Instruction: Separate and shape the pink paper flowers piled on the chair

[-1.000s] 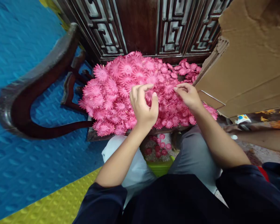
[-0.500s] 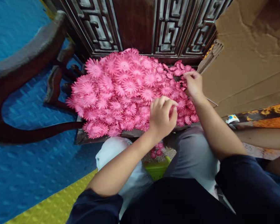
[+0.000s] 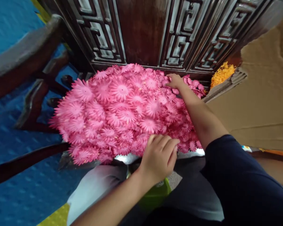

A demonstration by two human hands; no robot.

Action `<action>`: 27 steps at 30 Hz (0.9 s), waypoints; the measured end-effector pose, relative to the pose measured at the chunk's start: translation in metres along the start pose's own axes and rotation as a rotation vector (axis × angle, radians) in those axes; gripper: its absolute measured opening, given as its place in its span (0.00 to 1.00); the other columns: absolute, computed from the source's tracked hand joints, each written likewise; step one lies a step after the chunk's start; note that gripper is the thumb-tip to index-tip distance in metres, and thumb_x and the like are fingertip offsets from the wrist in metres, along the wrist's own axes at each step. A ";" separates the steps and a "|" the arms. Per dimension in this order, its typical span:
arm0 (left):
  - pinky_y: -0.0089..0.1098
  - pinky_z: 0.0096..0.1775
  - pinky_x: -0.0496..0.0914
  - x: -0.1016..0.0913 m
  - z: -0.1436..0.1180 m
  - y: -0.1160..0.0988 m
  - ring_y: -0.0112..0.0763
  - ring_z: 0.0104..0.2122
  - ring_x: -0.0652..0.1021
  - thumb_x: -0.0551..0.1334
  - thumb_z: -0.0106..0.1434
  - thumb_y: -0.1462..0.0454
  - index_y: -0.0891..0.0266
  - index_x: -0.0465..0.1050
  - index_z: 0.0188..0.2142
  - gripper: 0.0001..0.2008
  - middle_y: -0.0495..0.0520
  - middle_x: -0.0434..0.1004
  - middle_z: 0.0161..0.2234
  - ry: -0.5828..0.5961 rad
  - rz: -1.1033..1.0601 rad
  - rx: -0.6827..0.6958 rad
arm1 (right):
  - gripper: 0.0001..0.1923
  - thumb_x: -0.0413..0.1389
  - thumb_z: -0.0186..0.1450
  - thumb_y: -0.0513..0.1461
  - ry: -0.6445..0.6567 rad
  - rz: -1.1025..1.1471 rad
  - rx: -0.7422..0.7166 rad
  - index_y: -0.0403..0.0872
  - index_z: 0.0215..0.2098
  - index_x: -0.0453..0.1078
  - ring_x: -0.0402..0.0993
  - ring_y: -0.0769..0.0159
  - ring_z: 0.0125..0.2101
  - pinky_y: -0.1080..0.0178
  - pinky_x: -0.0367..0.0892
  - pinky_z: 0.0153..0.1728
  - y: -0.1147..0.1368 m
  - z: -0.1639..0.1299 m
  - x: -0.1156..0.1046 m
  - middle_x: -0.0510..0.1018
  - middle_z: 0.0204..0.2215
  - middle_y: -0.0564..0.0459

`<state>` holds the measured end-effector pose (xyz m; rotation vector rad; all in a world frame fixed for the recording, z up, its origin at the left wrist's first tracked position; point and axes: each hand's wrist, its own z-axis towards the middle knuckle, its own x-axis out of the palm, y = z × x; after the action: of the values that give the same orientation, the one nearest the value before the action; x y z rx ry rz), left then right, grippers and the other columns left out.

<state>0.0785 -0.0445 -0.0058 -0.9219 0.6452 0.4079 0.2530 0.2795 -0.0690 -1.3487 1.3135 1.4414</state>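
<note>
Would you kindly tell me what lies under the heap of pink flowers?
A dark wooden surface shows at the near left corner. The pink flowers cover most of it, so anything else beneath them cannot be seen.

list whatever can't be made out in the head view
Head view:
Right hand: too small to tell whether its fingertips grip any pink flowers.
Left hand: its back and curled fingers hide the palm.
Green container: partly hidden behind the left forearm.
Cardboard: cut off by the right edge.
</note>
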 end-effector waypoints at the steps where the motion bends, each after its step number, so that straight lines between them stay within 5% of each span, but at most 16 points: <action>1: 0.34 0.35 0.61 -0.003 0.000 0.004 0.29 0.30 0.73 0.55 0.61 0.69 0.61 0.69 0.38 0.08 0.47 0.75 0.30 -0.017 0.022 -0.008 | 0.37 0.58 0.55 0.44 0.029 -0.011 0.000 0.42 0.60 0.56 0.56 0.48 0.60 0.47 0.53 0.59 0.000 0.005 0.005 0.60 0.61 0.40; 6: 0.34 0.34 0.60 -0.013 0.003 0.019 0.29 0.27 0.71 0.56 0.59 0.70 0.63 0.69 0.40 0.10 0.48 0.75 0.27 -0.106 0.209 0.083 | 0.48 0.57 0.55 0.49 0.111 0.024 0.101 0.35 0.64 0.44 0.51 0.45 0.62 0.49 0.51 0.61 0.003 0.017 0.027 0.53 0.63 0.33; 12: 0.34 0.35 0.60 -0.006 0.002 0.013 0.29 0.27 0.71 0.56 0.59 0.70 0.63 0.68 0.41 0.10 0.47 0.76 0.28 -0.066 0.231 0.174 | 0.37 0.62 0.50 0.40 0.028 0.032 0.081 0.36 0.56 0.59 0.56 0.39 0.58 0.44 0.53 0.57 -0.011 0.021 0.034 0.59 0.57 0.31; 19: 0.33 0.32 0.60 0.004 0.003 0.005 0.27 0.26 0.71 0.56 0.58 0.71 0.64 0.68 0.40 0.10 0.47 0.75 0.27 -0.106 0.128 0.157 | 0.24 0.56 0.54 0.35 -0.174 0.156 0.099 0.34 0.49 0.65 0.69 0.53 0.50 0.55 0.62 0.53 -0.034 0.005 0.009 0.72 0.48 0.36; 27: 0.33 0.34 0.60 0.014 0.005 0.006 0.30 0.29 0.73 0.55 0.60 0.69 0.63 0.70 0.39 0.08 0.49 0.76 0.29 -0.077 0.192 0.162 | 0.15 0.55 0.54 0.36 -0.414 0.461 0.133 0.42 0.40 0.70 0.73 0.58 0.42 0.56 0.68 0.49 -0.017 -0.032 -0.032 0.78 0.41 0.48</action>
<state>0.0869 -0.0368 -0.0166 -0.6901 0.6883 0.5512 0.2811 0.2551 -0.0381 -0.6298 1.4579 1.7828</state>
